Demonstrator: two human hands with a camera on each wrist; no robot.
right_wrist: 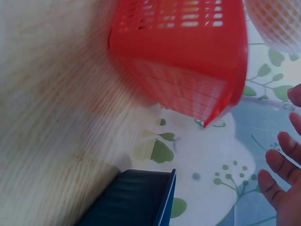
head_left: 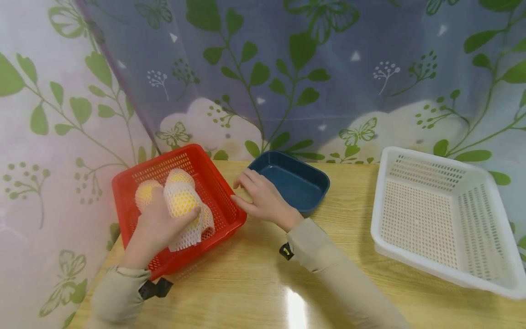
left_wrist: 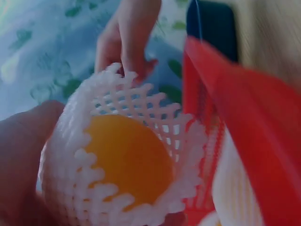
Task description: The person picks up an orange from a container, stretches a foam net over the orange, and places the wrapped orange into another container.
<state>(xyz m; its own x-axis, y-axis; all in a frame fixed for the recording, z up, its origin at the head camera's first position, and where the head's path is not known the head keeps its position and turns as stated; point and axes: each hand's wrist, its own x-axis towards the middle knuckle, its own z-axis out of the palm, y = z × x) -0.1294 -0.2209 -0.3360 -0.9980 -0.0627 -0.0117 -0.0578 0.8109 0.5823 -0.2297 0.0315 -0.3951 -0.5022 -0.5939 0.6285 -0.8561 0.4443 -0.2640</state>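
My left hand [head_left: 155, 228] reaches over the red basket [head_left: 222, 183] and grips a yellow-orange fruit in a white foam net [left_wrist: 127, 160]. In the left wrist view the net's open end shows the smooth fruit inside. Other netted yellow fruits lie in the basket, one fruit [head_left: 180, 177] towards its back and another fruit [head_left: 144, 193] at its left. My right hand [head_left: 263, 198] hovers between the red basket's right edge and the blue tray [head_left: 287, 176]. Its fingers are loosely bent with nothing in them, as the right wrist view also shows.
A large white basket [head_left: 419, 219] with a perforated bottom and sides stands on the right of the wooden table [head_left: 246, 283]. A leaf-patterned curtain [head_left: 263, 91] hangs behind the table, and a patterned wall covering [head_left: 53, 151] borders it at the left.
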